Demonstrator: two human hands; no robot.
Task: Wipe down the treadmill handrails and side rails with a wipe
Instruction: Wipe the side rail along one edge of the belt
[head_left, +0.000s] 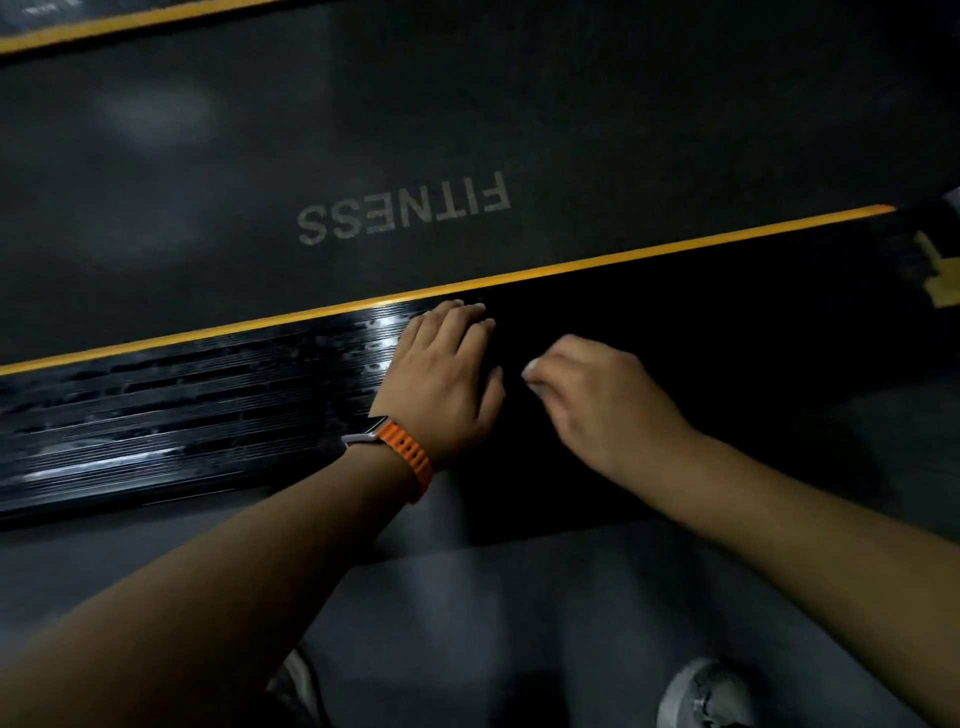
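The treadmill's near side rail (208, 410) is black and ribbed, with a yellow stripe (571, 266) along its far edge. Its left part shines wet and streaked; its right part lies in deep shadow. My left hand (441, 374), with an orange watch strap at the wrist, lies flat on the rail with the palm down, and no wipe shows under it. My right hand (597, 400) hovers just to its right, fingers curled in. A small white bit, seemingly the wipe (532, 370), is pinched at its fingertips; most of it is hidden.
Beyond the rail lies the dark treadmill belt (467, 104), printed with "FITNESS". The far side rail's yellow stripe (130, 23) crosses the top left. Grey floor (493, 623) and my grey shoe (706, 696) are below. Yellow tape marks (940, 270) sit at the rail's right end.
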